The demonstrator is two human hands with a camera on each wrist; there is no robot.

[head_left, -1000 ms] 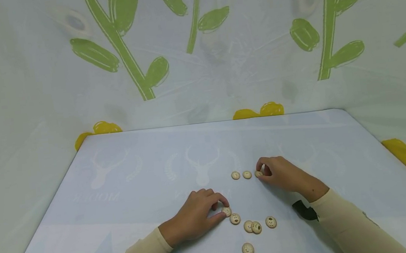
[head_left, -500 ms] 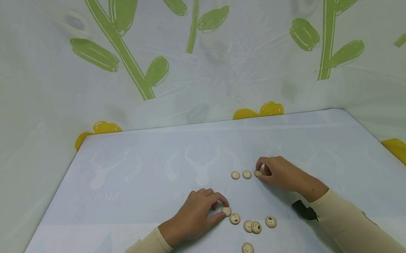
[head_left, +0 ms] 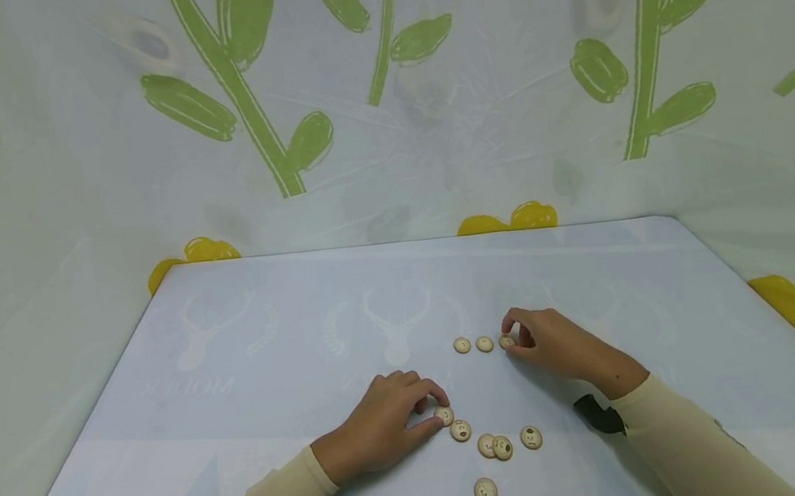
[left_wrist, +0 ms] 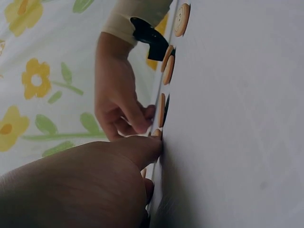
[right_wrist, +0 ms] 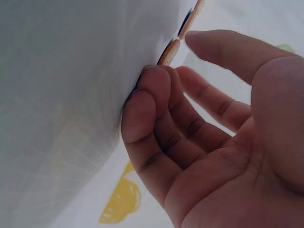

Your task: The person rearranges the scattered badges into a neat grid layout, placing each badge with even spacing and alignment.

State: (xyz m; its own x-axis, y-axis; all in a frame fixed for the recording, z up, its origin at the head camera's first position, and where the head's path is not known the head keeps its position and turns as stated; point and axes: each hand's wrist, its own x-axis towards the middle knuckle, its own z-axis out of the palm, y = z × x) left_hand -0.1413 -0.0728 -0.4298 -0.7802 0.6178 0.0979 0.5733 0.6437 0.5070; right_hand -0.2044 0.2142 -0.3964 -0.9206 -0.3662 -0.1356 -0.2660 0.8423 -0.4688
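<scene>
Small round wooden discs with printed faces lie on the white table. My left hand (head_left: 387,417) pinches one wooden disc (head_left: 444,415) by its edges between thumb and forefinger. Another face disc (head_left: 460,431) lies right against it, toward the front. Farther back, my right hand (head_left: 551,338) pinches a disc (head_left: 507,341) at the right end of a short row. The other two discs in that row, a middle one (head_left: 485,344) and a left one (head_left: 462,345), lie flat with small gaps. In the right wrist view, a disc (right_wrist: 169,53) shows on edge between thumb and curled fingers.
In front of the hands, one disc (head_left: 503,448) overlaps another (head_left: 486,446). A single disc (head_left: 531,437) lies to their right and one (head_left: 486,491) nearer the front. Behind the table (head_left: 285,293) hangs a flower-patterned sheet (head_left: 502,130).
</scene>
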